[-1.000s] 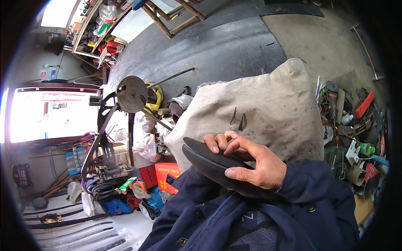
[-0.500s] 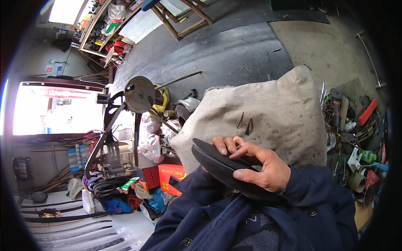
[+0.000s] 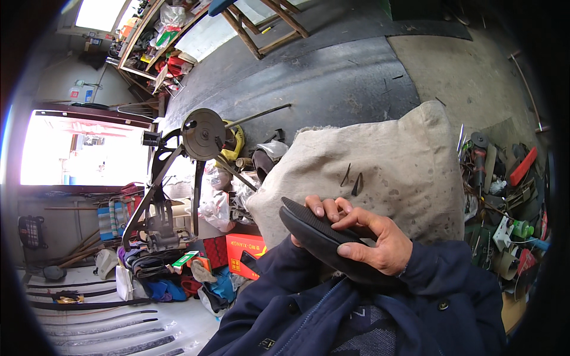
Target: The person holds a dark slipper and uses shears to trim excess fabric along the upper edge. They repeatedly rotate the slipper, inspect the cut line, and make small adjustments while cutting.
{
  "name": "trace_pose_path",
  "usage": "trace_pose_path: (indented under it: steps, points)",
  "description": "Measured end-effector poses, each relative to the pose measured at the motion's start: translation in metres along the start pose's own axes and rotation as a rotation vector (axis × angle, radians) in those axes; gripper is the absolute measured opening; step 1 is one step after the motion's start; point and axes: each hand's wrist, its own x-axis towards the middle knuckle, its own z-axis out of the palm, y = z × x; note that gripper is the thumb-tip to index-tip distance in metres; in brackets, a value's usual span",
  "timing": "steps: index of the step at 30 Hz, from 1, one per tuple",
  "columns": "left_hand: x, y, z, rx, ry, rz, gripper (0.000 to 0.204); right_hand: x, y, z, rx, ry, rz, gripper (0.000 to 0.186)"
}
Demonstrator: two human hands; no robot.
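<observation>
A black shoe (image 3: 317,240) is held up in front of my chest, its ribbed sole turned upward and its narrow end pointing up and left. My right hand (image 3: 383,240) grips it, thumb along the near side and index finger bent onto the sole. From behind, my left hand (image 3: 325,207) wraps round the shoe; only its fingertips over the far edge and a sliver near the front side show. Beneath the hands a stained beige cloth (image 3: 380,160) covers my lap, with two small dark scraps (image 3: 356,184) lying on it.
A hand-cranked machine with a round wheel (image 3: 203,134) stands to the left. Near it are a red box (image 3: 244,246), a phone (image 3: 249,260) and piled bags. Tools, including an angle grinder (image 3: 478,157), crowd the right. A wooden stool (image 3: 261,35) stands at the far side.
The whole view has shifted slightly, moving the scene a little right and down. Both hands keep their grip on the shoe, with hardly any change in pose.
</observation>
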Motion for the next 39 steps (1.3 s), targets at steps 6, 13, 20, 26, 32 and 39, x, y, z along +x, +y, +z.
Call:
trace_pose_path:
  steps: [6, 13, 20, 26, 32, 39]
  points:
    - [0.001, -0.0005, 0.0, -0.033, -0.004, -0.001, 0.047, -0.0002, 0.0025, -0.0004, 0.012, -0.013, 0.003, 0.035]
    - [0.0005, -0.0026, 0.0009, -0.032, 0.003, 0.025, 0.046, -0.0004, 0.004, -0.0002, 0.007, -0.012, -0.005, 0.035]
    - [0.0031, -0.001, -0.0034, 0.056, 0.0, 0.077, 0.047, -0.0011, 0.0036, 0.002, -0.011, 0.041, 0.007, 0.038]
    - [0.003, -0.0042, -0.0043, 0.046, 0.001, 0.088, 0.048, -0.0003, 0.0043, 0.0007, -0.072, 0.042, -0.019, 0.043]
    - [0.0037, -0.0031, -0.0047, 0.008, 0.001, 0.055, 0.041, -0.0001, 0.0041, 0.001, -0.042, 0.041, -0.027, 0.041]
    - [0.0023, -0.0046, -0.0065, -0.018, 0.007, 0.048, 0.038, -0.001, 0.0025, -0.0014, -0.053, 0.008, -0.002, 0.04]
